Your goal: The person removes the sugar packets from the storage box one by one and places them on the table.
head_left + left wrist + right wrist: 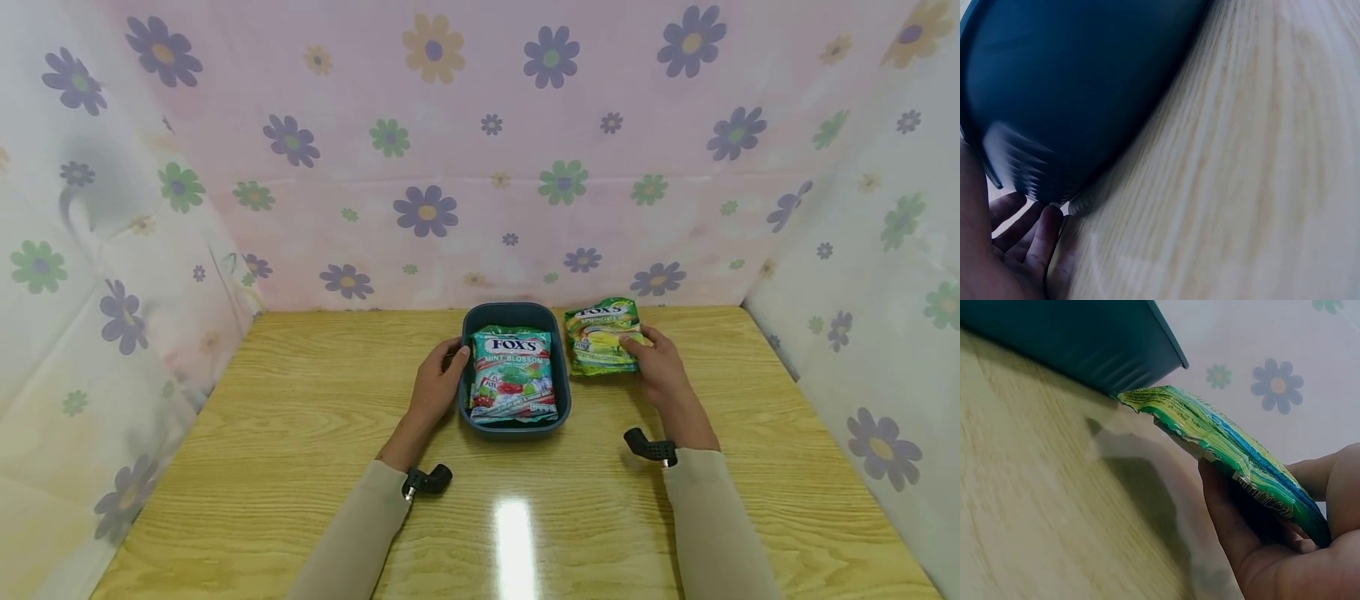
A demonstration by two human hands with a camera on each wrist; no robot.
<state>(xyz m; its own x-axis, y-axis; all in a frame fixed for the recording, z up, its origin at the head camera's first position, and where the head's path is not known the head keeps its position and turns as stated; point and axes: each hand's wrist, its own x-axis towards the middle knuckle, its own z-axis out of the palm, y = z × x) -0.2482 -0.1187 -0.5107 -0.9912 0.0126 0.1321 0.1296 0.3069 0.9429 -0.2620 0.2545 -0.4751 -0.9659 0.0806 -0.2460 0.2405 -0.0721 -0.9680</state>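
Head view first: the left hand (435,387) is gripping the blue tub (517,432) by its left rim. Right of that grip, a Fox's Mint Blossom bag (513,379) is lying inside, with some green wrapper (498,331) peeking out behind it. The right hand (662,367) is pinching a green-yellow Fox's bag (598,337), thumb on top, just outside the tub. So yeah, the tub's right wall is standing between the two bags. The wood table (315,400) is spreading around both grips, and flowered cloth (450,150) is rising beyond.

Left wrist: the fingers are curling against the tub's outer wall, which is hiding everything inside.

Right wrist: the green-yellow Fox's bag is tilting above the wood, held between thumb and fingers. The tub's corner is sitting near its far end; can't tell if they're touching.
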